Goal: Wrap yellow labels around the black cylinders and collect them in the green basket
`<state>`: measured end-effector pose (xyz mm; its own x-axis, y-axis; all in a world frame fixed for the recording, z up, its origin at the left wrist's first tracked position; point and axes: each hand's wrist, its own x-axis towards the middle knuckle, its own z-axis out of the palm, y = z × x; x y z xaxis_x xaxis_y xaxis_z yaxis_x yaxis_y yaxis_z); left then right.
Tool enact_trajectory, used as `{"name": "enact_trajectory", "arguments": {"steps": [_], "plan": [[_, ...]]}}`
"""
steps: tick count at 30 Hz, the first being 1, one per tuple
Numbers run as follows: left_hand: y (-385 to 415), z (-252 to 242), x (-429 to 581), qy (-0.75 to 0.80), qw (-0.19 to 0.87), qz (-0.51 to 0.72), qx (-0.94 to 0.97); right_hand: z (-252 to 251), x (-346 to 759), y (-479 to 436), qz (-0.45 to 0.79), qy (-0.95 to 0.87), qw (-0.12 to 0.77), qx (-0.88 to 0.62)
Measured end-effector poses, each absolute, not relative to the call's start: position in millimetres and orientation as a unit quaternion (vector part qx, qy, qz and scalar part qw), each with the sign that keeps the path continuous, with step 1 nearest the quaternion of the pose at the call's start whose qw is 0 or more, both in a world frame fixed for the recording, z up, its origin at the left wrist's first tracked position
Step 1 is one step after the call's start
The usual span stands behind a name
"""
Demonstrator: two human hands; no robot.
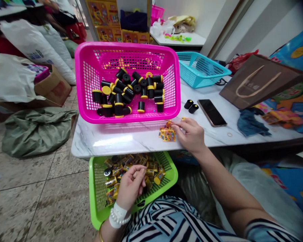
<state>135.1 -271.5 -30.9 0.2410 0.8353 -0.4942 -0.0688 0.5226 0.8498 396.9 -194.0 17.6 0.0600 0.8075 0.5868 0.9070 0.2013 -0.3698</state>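
My right hand [190,134] rests on the marble table [121,137], its fingers pinching at a small pile of orange-yellow stickers [167,133]. My left hand [131,185] hovers low over the green basket [96,195] on my lap, fingers curled together; what they hold is too small to make out. That basket holds several yellow-labelled rolls [151,168]. A pink basket [86,84] on the table, tilted toward me, holds several black cylinders with yellow caps [127,90]. Two black cylinders [191,106] lie loose on the table to the right of the pink basket.
A phone [211,112] lies face up right of the loose cylinders. Beyond are a turquoise basket [199,69], a brown paper bag [257,80] and a blue cloth [251,122]. White sacks [35,47], a cardboard box [53,85] and a green sack [35,131] crowd the floor at left.
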Motion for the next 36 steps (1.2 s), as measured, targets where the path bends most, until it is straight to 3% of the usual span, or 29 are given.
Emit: {"name": "enact_trajectory", "arguments": {"steps": [7, 19, 22, 25, 28, 36], "plan": [[-276.9, -37.7, 127.9, 0.517, 0.705, 0.329, 0.358, 22.9, 403.3, -140.0, -0.088, -0.662, 0.197, -0.718], [-285.0, -34.2, 128.7, 0.500, 0.712, 0.352, 0.346, 42.5, 406.9, -114.2, -0.005, -0.642, 0.101, -0.760], [-287.5, -31.3, 120.5, 0.496, 0.703, 0.374, 0.347, 55.8, 407.1, -145.7, -0.042, -0.650, 0.135, -0.746], [-292.7, -25.0, 117.2, 0.497, 0.687, 0.391, 0.359, 59.2, 391.8, -199.0, -0.061, -0.654, 0.256, -0.709], [-295.6, -18.8, 125.9, 0.486, 0.692, 0.386, 0.368, 50.3, 353.8, -251.3, 0.066, -0.672, 0.317, -0.666], [-287.0, -35.1, 130.6, 0.498, 0.682, 0.384, 0.374, -5.9, 288.1, -298.6, 0.337, -0.636, 0.365, -0.591]]}}
